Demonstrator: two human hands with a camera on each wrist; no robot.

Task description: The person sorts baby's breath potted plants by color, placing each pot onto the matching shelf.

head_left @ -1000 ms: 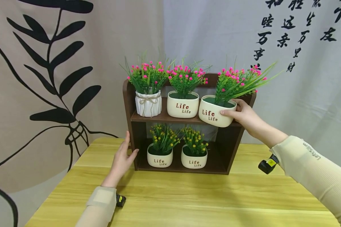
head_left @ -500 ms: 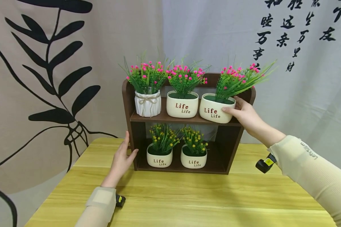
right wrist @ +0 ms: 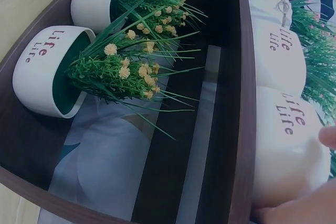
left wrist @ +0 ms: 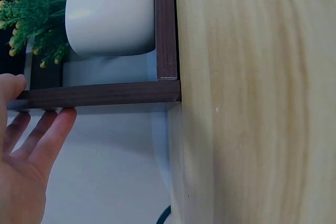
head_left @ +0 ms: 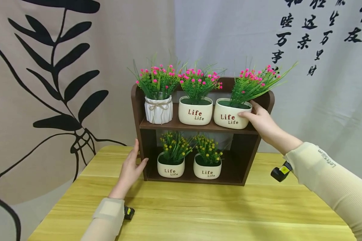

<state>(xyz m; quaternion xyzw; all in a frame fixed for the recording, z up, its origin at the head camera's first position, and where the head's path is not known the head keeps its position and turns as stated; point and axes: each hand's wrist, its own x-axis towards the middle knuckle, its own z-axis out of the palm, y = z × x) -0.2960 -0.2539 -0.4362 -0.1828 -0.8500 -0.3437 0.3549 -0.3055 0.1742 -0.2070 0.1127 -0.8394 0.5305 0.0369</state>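
My right hand (head_left: 263, 122) grips the right end of a cream oval flowerpot (head_left: 226, 120), its thumb on the front near the "Life" lettering. This pot, with pink artificial flowers (head_left: 256, 80), is at the upper shelf's right end, barely tilted; whether its base fully rests there I cannot tell. On the wooden display shelf (head_left: 143, 150), my left hand (head_left: 129, 172) holds the left side panel. The left wrist view shows its thumb inside the panel (left wrist: 105, 94) and fingertips against the outside.
Beside the held pot stand another cream pot (head_left: 195, 113) and a white pleated pot (head_left: 158, 112) tied with twine. Two cream pots with yellow flowers, the left pot (head_left: 170, 169) and right pot (head_left: 207, 170), occupy the lower shelf. The wooden table (head_left: 184, 211) extends in front.
My right hand has lowered the held pot and moved it slightly back, so it sits more level in line with the other upper pots. My left hand stays on the side panel.
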